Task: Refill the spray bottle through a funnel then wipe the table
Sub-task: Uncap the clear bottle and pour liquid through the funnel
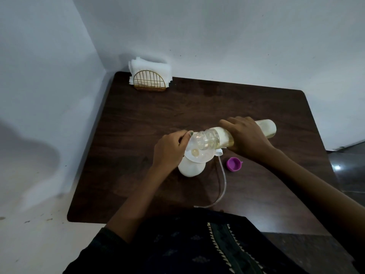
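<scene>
Dark wood table (138,125) by white walls. Left hand (170,149) pinches the funnel (199,155) rim on the white spray bottle (190,169). Right hand (246,135) grips a tipped refill bottle (217,135), its mouth over the funnel. Purple cap (234,164) sits just below the right hand.

Person viewed from above; torso, both forearms and both hands in frame. Left hand (171,149) and right hand (247,135) are bare: no gloves, rings, watch or bracelets visible. Both forearms are uncovered; a dark sleeve (106,237) ends near the left elbow. The garment (177,244) is very dark, black or deep navy, with a faint scattered motif in a slightly lighter tone. A dark green band (229,246) runs down the front, edged with pale zigzag trim.
</scene>
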Motion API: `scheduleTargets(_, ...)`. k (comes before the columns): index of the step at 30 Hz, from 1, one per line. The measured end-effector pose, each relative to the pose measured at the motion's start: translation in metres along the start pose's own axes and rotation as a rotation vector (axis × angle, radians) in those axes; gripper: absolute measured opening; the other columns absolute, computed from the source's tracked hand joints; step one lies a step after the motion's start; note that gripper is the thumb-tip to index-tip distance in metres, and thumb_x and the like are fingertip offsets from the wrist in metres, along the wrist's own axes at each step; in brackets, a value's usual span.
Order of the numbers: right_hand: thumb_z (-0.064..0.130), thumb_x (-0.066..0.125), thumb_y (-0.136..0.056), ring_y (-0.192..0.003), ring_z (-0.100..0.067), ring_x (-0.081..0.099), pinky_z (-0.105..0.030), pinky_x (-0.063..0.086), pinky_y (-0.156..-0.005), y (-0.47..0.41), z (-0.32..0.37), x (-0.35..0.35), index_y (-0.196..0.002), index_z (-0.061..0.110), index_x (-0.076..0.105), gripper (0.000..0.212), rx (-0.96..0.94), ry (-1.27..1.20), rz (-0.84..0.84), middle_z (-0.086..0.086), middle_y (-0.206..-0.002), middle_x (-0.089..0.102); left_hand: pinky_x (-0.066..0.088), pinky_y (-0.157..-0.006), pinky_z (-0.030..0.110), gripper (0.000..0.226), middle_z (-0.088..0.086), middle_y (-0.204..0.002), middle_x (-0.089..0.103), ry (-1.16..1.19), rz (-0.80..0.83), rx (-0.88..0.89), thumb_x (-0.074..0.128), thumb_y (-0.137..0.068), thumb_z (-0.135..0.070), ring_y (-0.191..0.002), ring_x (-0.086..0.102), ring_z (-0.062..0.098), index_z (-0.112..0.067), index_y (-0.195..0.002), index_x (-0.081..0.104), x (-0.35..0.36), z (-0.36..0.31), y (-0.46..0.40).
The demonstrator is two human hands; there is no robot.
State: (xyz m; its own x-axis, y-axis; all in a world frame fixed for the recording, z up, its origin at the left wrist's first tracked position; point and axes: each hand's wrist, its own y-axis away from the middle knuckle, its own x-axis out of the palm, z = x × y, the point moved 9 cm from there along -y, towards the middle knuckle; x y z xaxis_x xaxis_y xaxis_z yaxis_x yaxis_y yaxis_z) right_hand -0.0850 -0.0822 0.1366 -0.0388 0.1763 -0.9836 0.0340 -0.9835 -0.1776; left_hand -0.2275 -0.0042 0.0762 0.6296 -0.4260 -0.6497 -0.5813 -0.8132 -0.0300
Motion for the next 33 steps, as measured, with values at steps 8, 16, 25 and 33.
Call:
scheduleTargets(8,0.017,0.082,-0.056,-0.064,-0.030,0.058,-0.038,0.041,-0.060,0.0000,-0.0020,0.0004,-0.093,0.013,0.057,0.045,0.008,0.012,0.006,-0.006,-0.074,0.061,0.033,-0.050,0.025,0.032,-0.010,-0.054,0.049,-0.006,0.011,-0.004,0.044,-0.098,-0.035,-0.052,0.049,0.010,-0.023,-0.072,0.058,0.0010,-0.0018,-0.0001)
scheduleTargets(16,0.020,0.082,-0.058,-0.067,-0.031,0.059,-0.039,0.044,-0.063,0.0011,-0.0021,0.0012,-0.095,0.013,0.058,0.045,0.009,0.014,0.017,-0.007,-0.076,0.062,0.035,-0.050,0.027,0.034,-0.009,-0.054,0.051,-0.016,0.007,-0.017,0.044,-0.098,-0.036,-0.052,0.050,0.010,-0.018,-0.074,0.060,0.0009,-0.0008,0.0006)
scheduleTargets(25,0.022,0.081,-0.061,-0.067,-0.031,0.059,-0.040,0.045,-0.062,0.0010,-0.0005,0.0000,-0.094,0.012,0.058,0.041,0.002,-0.002,0.010,-0.008,-0.076,0.062,0.029,-0.049,0.023,0.030,-0.013,-0.054,0.048,0.000,0.003,-0.006,0.044,-0.098,-0.036,-0.052,0.049,0.008,-0.023,-0.079,0.064,-0.0003,-0.0027,0.0009)
scheduleTargets(33,0.021,0.081,-0.061,-0.070,-0.031,0.059,-0.042,0.047,-0.065,0.0012,-0.0015,0.0013,-0.097,0.013,0.059,0.043,0.015,-0.007,0.031,-0.008,-0.079,0.063,0.032,-0.050,0.024,0.030,-0.012,-0.055,0.049,0.002,-0.001,-0.011,0.045,-0.098,-0.035,-0.052,0.050,0.009,-0.021,-0.080,0.064,0.0000,-0.0018,0.0015)
